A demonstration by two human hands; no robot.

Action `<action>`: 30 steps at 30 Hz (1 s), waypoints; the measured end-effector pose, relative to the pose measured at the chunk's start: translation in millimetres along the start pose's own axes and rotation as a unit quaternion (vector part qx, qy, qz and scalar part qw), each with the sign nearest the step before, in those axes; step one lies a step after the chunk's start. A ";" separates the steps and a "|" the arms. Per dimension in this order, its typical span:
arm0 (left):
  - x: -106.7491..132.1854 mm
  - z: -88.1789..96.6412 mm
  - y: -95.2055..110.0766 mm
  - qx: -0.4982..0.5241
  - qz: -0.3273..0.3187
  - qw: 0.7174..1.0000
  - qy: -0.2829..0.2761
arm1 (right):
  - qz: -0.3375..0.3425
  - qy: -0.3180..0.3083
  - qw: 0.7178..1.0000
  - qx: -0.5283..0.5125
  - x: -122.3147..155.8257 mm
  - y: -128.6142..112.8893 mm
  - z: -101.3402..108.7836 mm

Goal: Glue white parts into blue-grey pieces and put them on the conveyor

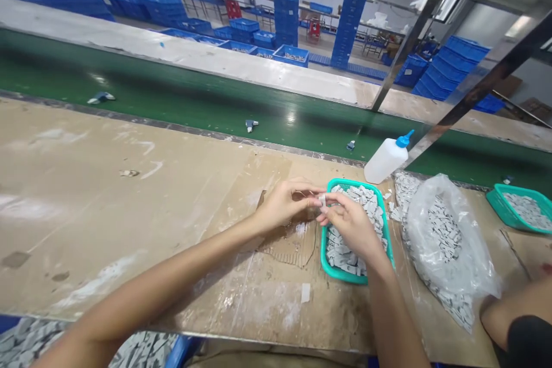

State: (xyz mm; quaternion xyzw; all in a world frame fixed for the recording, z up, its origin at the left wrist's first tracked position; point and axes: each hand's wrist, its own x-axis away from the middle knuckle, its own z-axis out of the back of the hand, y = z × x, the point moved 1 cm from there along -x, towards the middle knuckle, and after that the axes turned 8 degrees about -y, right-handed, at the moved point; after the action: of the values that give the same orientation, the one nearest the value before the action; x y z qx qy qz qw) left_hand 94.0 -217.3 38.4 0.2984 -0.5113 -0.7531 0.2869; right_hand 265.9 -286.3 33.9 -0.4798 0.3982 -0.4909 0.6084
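Note:
Both my hands meet over the left edge of a teal basket (324, 244) filled with small grey plastic parts (370, 202). My left hand (285, 204) and my right hand (350, 224) pinch one small grey part (321, 200) between their fingertips, fingers closed on it. The hands hover just above the worn brown worktable (129, 213).
A clear plastic bag (448, 241) of the same grey parts lies right of the basket. A white squeeze bottle with a blue cap (386, 160) lies behind it. A second teal basket (520, 207) sits far right. A green conveyor belt (194, 100) runs behind. Another person's arm (513, 307) shows at bottom right.

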 end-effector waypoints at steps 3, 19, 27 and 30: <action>7.0 22.3 -11.4 0.017 0.027 0.998 0.053 | -0.026 -0.004 1.000 -0.013 -2.7 -5.4 -14.0; 6.5 85.1 -103.1 0.114 0.105 0.931 0.330 | 0.075 -0.043 0.937 0.338 -10.9 19.8 -57.0; 6.8 85.7 -104.8 0.089 0.092 0.938 0.321 | 0.098 -0.058 0.905 0.410 -10.4 15.2 -62.7; 7.1 85.3 -105.5 0.081 0.087 0.940 0.320 | 0.100 -0.066 0.895 0.430 -10.7 12.9 -63.5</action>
State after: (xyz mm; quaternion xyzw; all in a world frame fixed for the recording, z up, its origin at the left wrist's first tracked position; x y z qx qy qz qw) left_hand 12.7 -138.5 -36.5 0.5008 -0.4753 -0.5459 0.4746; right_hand 205.8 -287.4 7.4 -0.1604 0.1537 -0.5179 0.8261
